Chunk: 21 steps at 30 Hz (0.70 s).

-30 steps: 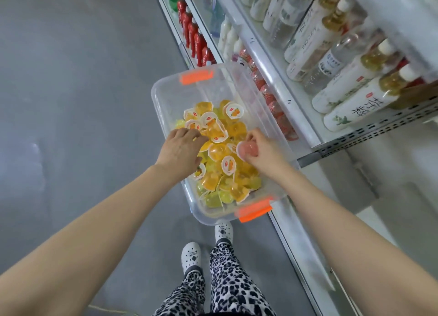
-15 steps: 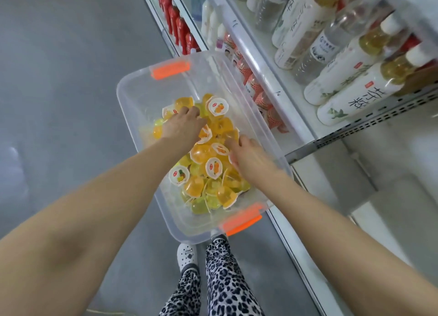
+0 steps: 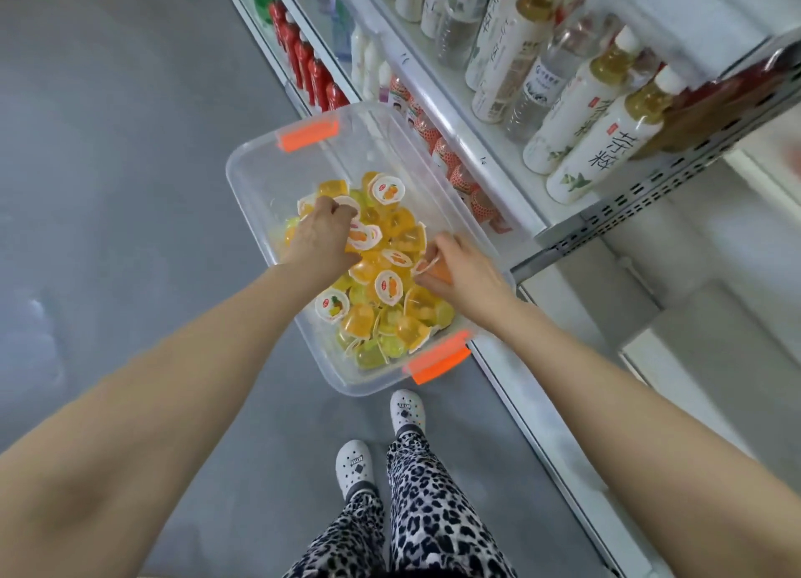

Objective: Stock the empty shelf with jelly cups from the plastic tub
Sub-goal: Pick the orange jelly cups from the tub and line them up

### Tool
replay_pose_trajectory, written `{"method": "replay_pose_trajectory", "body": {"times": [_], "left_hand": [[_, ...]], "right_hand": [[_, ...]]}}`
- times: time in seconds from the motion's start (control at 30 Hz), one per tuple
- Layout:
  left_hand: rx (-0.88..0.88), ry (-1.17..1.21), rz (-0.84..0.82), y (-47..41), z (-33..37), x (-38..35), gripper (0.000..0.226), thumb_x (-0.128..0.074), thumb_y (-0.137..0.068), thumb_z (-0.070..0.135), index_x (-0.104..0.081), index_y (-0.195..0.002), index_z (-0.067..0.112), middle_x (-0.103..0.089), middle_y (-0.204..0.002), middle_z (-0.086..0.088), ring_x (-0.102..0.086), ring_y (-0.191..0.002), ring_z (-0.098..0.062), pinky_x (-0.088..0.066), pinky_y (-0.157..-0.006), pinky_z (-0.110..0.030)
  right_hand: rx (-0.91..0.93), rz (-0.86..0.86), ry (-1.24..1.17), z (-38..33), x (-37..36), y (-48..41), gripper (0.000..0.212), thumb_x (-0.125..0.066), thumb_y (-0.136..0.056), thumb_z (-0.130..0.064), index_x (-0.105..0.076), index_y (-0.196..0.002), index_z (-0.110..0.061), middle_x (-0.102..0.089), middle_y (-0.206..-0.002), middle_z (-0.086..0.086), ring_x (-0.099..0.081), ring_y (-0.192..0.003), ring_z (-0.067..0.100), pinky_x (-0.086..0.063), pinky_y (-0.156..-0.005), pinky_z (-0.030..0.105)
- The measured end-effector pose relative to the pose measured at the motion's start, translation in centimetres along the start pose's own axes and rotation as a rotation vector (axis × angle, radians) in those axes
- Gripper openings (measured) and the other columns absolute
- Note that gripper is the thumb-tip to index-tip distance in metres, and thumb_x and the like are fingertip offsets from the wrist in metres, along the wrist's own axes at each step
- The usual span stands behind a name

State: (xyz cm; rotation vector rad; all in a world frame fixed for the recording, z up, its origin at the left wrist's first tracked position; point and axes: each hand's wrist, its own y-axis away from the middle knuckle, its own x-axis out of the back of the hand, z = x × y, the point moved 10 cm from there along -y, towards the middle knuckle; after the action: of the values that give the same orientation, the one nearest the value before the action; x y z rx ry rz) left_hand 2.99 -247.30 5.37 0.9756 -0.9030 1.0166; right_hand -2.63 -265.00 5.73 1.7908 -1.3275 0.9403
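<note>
Pinching jelly cups (image 3: 390, 285) inside the clear tub (image 3: 255, 174): left hand (image 3: 320, 235), right hand (image 3: 463, 276), fingers curled.

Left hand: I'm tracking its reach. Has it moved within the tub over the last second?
Yes. The left hand has shifted along the tub toward the far orange latch.

Leopard-print trousers (image 3: 416, 512), white clogs (image 3: 355, 465), bare forearms.
</note>
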Motion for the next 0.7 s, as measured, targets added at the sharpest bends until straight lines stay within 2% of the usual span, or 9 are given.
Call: {"method": "replay_pose_trajectory", "body": {"times": [0.1,0.27,0.33,0.47,0.6,0.7], "left_hand": [[-0.025,0.028,-0.001,2.5,1.3,1.6,0.068,-0.079,-0.077,0.034,-0.05,-0.137,0.022,-0.045,-0.131,-0.007,-0.053,-0.113,-0.028,-0.047,-0.086,-0.037],[-0.152,0.087,0.061,6.1,5.2,4.2,0.064,-0.08,-0.071,0.044,-0.055,-0.127,0.024,-0.049,-0.125,-0.005,-0.053,-0.112,-0.026,-0.048,-0.09,-0.041],[-0.223,0.104,0.087,7.3,7.5,5.0,0.064,-0.08,-0.07,0.045,-0.055,-0.124,0.023,-0.053,-0.121,-0.006,-0.054,-0.11,-0.028,-0.048,-0.088,-0.043],[-0.349,0.127,0.107,8.9,13.1,6.3,0.061,-0.079,-0.071,0.044,-0.055,-0.122,0.021,-0.061,-0.117,-0.004,-0.057,-0.108,-0.026,-0.045,-0.086,-0.037],[-0.499,0.146,0.118,9.9,20.2,7.4,0.06,-0.075,-0.072,0.051,-0.058,-0.12,0.021,-0.062,-0.117,-0.002,-0.058,-0.109,-0.024,-0.045,-0.086,-0.035],[-0.594,0.137,0.137,11.0,26.0,8.3,0.061,-0.073,-0.074,0.054,-0.058,-0.124,0.021,-0.062,-0.12,-0.002,-0.057,-0.112,-0.023,-0.045,-0.086,-0.035]], "right_hand": [[-0.05,0.151,-0.08,-0.5,2.9,2.4,0.03,-0.074,-0.081,-0.036,-0.05,-0.092,-0.021,-0.052,-0.101,-0.004,-0.052,-0.091,0.016,-0.039,-0.071,0.03],[-0.104,0.364,-0.125,-0.3,8.2,8.2,0.027,-0.072,-0.077,-0.032,-0.049,-0.086,-0.023,-0.053,-0.096,-0.006,-0.05,-0.093,0.017,-0.034,-0.073,0.03],[-0.128,0.45,-0.118,0.0,10.8,10.9,0.026,-0.071,-0.079,-0.034,-0.05,-0.086,-0.021,-0.055,-0.093,-0.005,-0.047,-0.092,0.018,-0.036,-0.074,0.032],[-0.179,0.622,-0.045,1.2,15.8,16.8,0.027,-0.067,-0.081,-0.04,-0.052,-0.092,-0.02,-0.056,-0.091,-0.004,-0.049,-0.089,0.021,-0.039,-0.073,0.034],[-0.251,0.768,-0.048,3.0,20.4,23.2,0.024,-0.067,-0.084,-0.036,-0.051,-0.095,-0.022,-0.053,-0.094,-0.006,-0.049,-0.086,0.011,-0.038,-0.069,0.028],[-0.29,0.861,-0.022,4.3,23.8,28.1,0.024,-0.067,-0.085,-0.034,-0.052,-0.098,-0.02,-0.054,-0.097,-0.004,-0.049,-0.086,0.011,-0.036,-0.069,0.028]]}}
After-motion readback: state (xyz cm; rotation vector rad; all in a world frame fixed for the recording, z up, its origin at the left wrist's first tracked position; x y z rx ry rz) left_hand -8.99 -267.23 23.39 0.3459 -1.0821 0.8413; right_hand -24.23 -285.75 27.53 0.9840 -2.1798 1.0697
